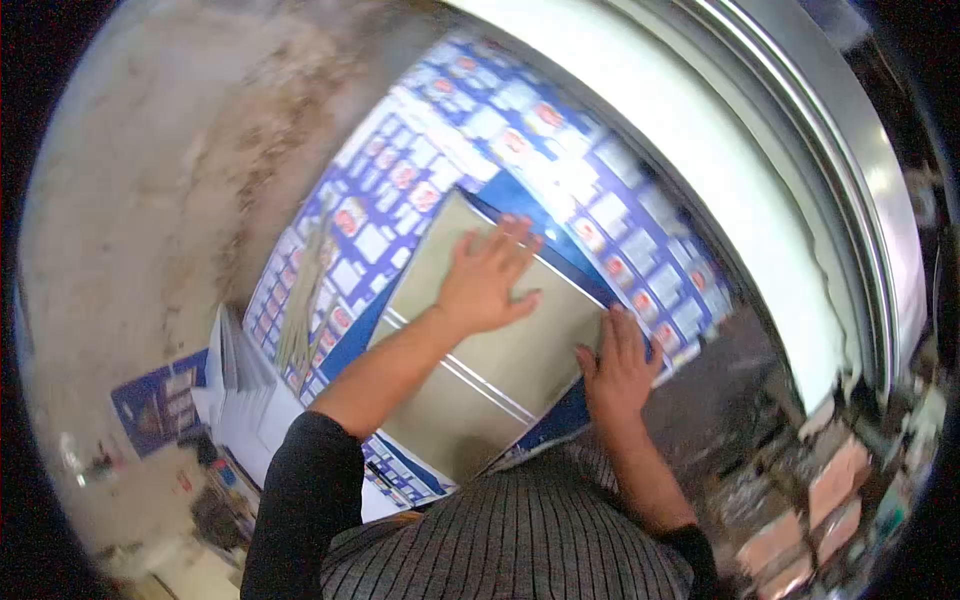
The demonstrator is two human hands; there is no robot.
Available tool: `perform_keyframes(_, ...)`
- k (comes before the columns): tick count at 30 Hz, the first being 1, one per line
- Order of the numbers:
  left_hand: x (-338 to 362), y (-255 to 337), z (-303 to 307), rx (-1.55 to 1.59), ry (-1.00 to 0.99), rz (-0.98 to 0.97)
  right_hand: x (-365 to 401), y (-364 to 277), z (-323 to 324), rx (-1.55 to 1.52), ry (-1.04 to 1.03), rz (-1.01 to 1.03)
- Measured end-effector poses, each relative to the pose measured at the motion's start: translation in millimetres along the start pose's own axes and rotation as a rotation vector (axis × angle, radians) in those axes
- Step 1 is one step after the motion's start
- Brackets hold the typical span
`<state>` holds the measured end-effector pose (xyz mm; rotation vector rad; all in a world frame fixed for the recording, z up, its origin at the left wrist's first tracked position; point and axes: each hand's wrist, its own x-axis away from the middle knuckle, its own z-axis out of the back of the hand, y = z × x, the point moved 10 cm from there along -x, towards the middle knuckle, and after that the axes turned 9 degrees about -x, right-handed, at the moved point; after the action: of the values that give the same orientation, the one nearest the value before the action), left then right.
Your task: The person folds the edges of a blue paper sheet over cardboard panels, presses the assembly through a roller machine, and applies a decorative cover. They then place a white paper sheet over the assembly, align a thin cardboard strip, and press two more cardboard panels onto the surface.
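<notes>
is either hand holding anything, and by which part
Nothing is gripped: the left hand lies open on the tan panel, the right hand open at its edge.

A: what's the camera wearer got on?
B: grey top [500, 535], thin dark vertical stripes, kinda ribbed lol
A: sleeves?
B: left sleeve [305, 505] and right sleeve [692, 550] are both black, end short of the wrists. left hand [488, 280] and right hand [620, 370] bare

The left hand [487, 280] hides some tan board [510, 355], and the patterned sheet [375, 205] has blurred print.
</notes>
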<state>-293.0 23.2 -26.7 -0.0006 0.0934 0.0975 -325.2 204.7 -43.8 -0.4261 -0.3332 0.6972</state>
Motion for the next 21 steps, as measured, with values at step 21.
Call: perform_keyframes(21, 19.5, -108.4, 7.3, 0.076, 0.182, 0.272, -141.2, -157.6, -66.2, 0.161, 0.0, 0.484)
